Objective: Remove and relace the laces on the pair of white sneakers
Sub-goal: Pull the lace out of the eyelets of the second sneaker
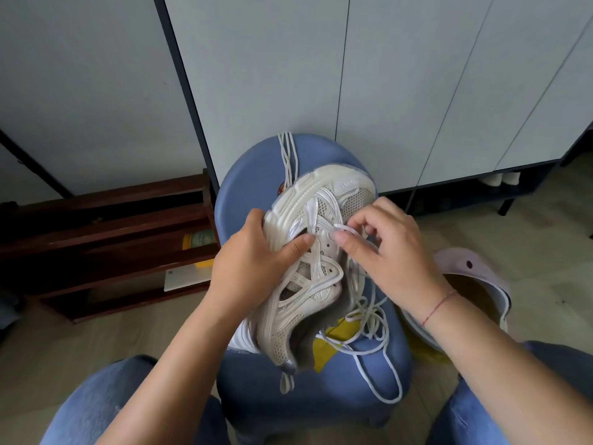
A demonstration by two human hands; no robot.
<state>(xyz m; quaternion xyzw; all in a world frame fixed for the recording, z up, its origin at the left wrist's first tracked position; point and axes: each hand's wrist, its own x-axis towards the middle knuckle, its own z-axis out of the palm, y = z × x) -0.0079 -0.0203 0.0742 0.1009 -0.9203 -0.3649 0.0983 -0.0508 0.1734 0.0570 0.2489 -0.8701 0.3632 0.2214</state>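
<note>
A white sneaker (321, 200) lies on its side on a round blue stool (253, 175) at the middle of the view, its toe toward 12 o'clock and its heel toward 6. The upper is off-white mesh crossed by glossy white straps, with a thick ridged sole facing 10 o'clock and a grey lining showing at the collar. The left hand (247, 261) comes in from 7 o'clock; its grip is closed on the sneaker, fingers curled over the sole and the thumb pressed flat on the straps. The right hand (391, 252) comes in from 4 o'clock and pinches the lace (345, 228) between thumb and fingertips just beside the eyelets. From there the lace runs down toward 5 o'clock and loops loosely over the stool's near edge. A second lace (287, 155) lies doubled at 12 o'clock, hanging over the far rim. A yellow sheet (322, 354) peeks out under the heel. On the floor, a pale clog (462, 261) sits at 3 o'clock and a dark wooden rack (106, 220) at 9.
</note>
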